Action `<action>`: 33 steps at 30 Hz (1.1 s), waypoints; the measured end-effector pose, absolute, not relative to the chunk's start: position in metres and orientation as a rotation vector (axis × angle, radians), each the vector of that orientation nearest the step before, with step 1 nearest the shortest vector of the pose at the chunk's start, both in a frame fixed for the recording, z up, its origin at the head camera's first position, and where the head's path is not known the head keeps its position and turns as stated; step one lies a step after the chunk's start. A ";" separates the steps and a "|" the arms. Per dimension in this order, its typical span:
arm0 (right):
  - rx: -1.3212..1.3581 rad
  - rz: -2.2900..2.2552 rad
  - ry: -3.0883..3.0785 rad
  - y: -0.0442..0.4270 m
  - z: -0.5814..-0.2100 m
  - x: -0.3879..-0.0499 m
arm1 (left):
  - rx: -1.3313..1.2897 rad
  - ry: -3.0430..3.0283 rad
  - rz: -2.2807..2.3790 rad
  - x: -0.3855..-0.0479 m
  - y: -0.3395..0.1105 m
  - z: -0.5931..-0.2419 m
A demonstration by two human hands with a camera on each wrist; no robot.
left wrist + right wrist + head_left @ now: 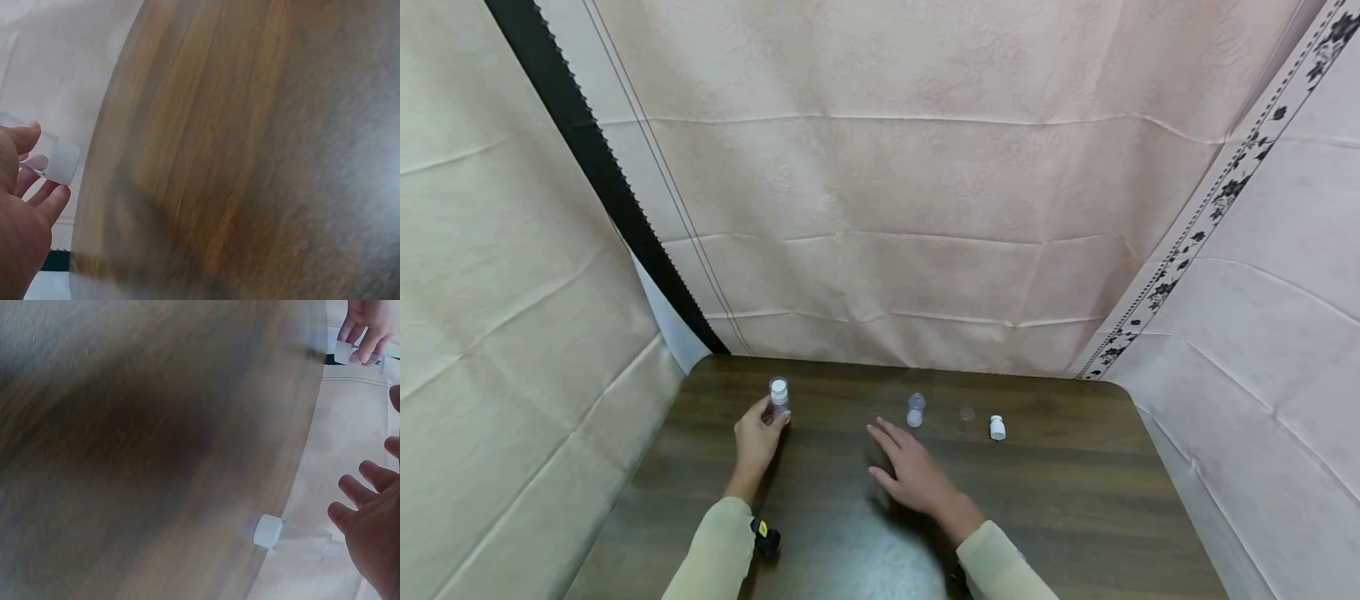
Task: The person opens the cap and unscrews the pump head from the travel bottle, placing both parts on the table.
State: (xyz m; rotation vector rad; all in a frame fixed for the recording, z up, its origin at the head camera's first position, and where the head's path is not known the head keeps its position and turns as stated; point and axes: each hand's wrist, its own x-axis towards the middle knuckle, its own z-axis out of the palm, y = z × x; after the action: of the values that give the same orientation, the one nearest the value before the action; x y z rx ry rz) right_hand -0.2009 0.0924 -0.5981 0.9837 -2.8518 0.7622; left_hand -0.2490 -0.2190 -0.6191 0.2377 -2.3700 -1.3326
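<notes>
A small clear plastic bottle with a white part point(779, 393) is upright in my left hand point(757, 437), pinched between thumb and fingers over the table's far left. The left wrist view shows its white end point(63, 161) toward the table. With fingers spread and nothing in it, my right hand point(917, 477) hovers over the middle of the table. Just beyond its fingertips stands another clear bottle point(915, 410), its white cap point(268, 531) down on the tabletop in the right wrist view.
Right of the standing bottle lies a faint clear round piece point(967, 413), its kind unclear. Further right is a small white bottle point(997, 428). The brown wooden table point(1075, 500) has pale cloth point(887, 208) hanging behind it and at both sides.
</notes>
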 end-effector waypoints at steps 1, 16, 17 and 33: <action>0.982 0.771 -2.851 0.094 -0.597 -0.201 | 0.218 -2.363 -1.324 -0.248 -0.217 -0.618; 0.853 0.928 -2.858 0.121 -0.581 -0.194 | -0.012 -2.279 -1.280 -0.234 -0.178 -0.610; 0.848 0.947 -2.857 0.124 -0.581 -0.193 | -0.024 -2.276 -1.266 -0.233 -0.175 -0.609; 0.820 1.090 -2.743 0.147 -0.579 -0.188 | -0.200 -2.263 -1.156 -0.220 -0.138 -0.599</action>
State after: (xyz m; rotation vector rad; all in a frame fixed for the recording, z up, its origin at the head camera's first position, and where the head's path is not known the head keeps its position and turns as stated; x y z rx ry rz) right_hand -0.1882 0.1471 -0.5791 0.8200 -2.7430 1.0901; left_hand -0.2199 -0.1376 -0.5987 -0.1996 -2.2626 -1.1558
